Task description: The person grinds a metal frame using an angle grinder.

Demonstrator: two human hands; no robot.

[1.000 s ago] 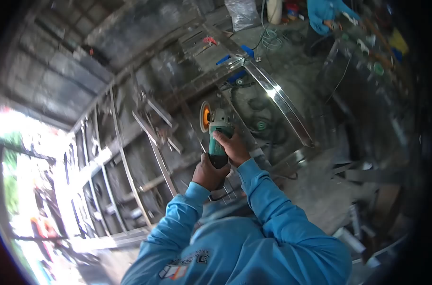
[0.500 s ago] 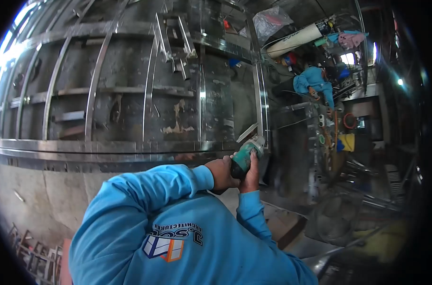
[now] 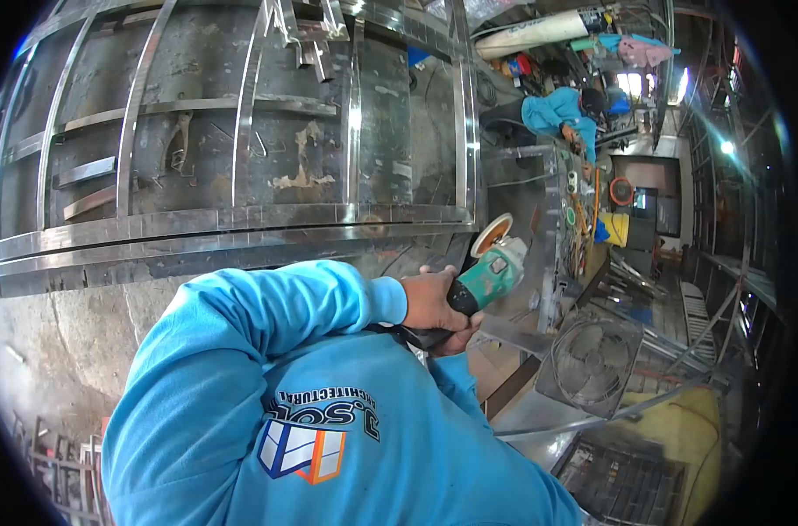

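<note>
An angle grinder (image 3: 488,279) with a green body and a brown disc is held before the chest, its head pointing up and right. My left hand (image 3: 429,301) closes around the dark rear part of its body. Lower down, my right hand (image 3: 458,337) is wrapped round the handle end, partly hidden by the tool and my left hand. The disc stands apart from the near right corner of a shiny metal frame (image 3: 329,216).
Metal pieces (image 3: 309,39) lie on the frame's far side. A co-worker in blue (image 3: 552,112) is beyond a cluttered bench (image 3: 552,237). A fan (image 3: 594,358) stands at the right, near a yellow sheet (image 3: 679,430). A white cylinder (image 3: 539,33) lies at the back.
The grinder has moved from the frame's corner down and right, and its disc now shows. Both hands still hold it. The view has shifted, with the frame and co-worker higher in the picture.
</note>
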